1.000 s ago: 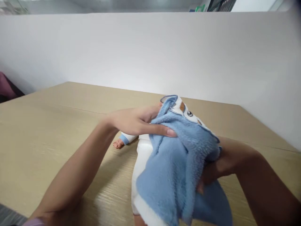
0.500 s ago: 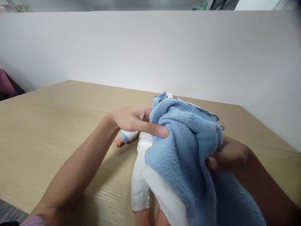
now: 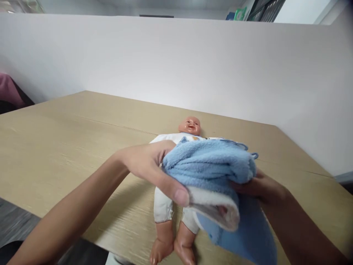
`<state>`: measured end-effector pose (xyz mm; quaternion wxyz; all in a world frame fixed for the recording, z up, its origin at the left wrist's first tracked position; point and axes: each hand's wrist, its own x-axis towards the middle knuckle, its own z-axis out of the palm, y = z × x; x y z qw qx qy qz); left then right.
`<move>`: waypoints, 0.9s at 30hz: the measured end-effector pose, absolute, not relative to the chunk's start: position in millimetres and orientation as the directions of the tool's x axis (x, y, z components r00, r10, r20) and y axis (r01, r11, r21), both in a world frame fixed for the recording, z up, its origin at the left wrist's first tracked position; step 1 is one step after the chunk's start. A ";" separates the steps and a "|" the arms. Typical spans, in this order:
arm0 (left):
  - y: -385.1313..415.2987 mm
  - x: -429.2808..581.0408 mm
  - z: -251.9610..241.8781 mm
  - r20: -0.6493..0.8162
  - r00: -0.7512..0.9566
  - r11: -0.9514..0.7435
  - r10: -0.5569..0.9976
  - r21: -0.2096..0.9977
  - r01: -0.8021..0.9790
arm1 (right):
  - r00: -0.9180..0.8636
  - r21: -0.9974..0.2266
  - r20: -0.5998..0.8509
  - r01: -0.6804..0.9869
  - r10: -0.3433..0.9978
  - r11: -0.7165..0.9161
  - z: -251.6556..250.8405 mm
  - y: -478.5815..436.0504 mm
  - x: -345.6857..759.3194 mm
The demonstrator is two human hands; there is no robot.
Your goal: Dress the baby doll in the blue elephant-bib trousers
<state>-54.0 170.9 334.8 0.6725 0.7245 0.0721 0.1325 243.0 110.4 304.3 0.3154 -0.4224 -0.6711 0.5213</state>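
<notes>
A baby doll (image 3: 168, 209) in white clothes lies on its back on the wooden table (image 3: 68, 147), head toward the far wall, bare feet at the near edge. Over its torso I hold a bunched blue fleece garment (image 3: 212, 169) with a white lining. My left hand (image 3: 150, 167) is closed on the garment's left side, thumb pressed on the lining. My right hand (image 3: 257, 186) grips the garment's right side from underneath; its fingers are mostly hidden by the cloth.
A white partition wall (image 3: 193, 66) runs along the table's far and right sides. Something pink and dark (image 3: 9, 95) sits at the far left. The table's near edge is just below the doll's feet.
The blue garment has come down off the doll's head toward me and bunched over its torso; the head is now uncovered. Both hands moved nearer with the cloth.
</notes>
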 end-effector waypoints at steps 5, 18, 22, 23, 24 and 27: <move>128.0 -57.8 304.7 0.201 0.863 0.072 0.463 0.962 -0.263 | -0.444 -0.970 -0.116 0.244 0.889 -0.005 310.1 69.4 219.8; 19.1 -64.7 255.6 -0.072 0.584 0.095 0.809 0.995 -0.009 | -0.211 -0.883 0.095 0.433 0.973 0.180 296.2 12.9 177.3; 2.6 -59.1 250.4 -0.117 0.338 0.051 0.934 0.979 0.197 | -0.209 -0.816 0.114 0.538 0.971 0.212 288.2 4.7 169.2; 1.3 -57.5 248.2 -0.122 0.297 0.050 0.947 0.970 0.239 | -0.213 -0.807 0.107 0.552 0.971 0.211 286.6 3.5 167.7; 1.0 -55.8 245.8 -0.118 0.269 0.043 0.956 0.962 0.269 | -0.212 -0.799 0.101 0.565 0.972 0.206 284.7 3.0 166.6; 4.3 -49.1 237.5 -0.078 0.228 -0.001 0.971 0.945 0.328 | -0.198 -0.790 0.073 0.587 0.977 0.178 274.9 6.6 166.3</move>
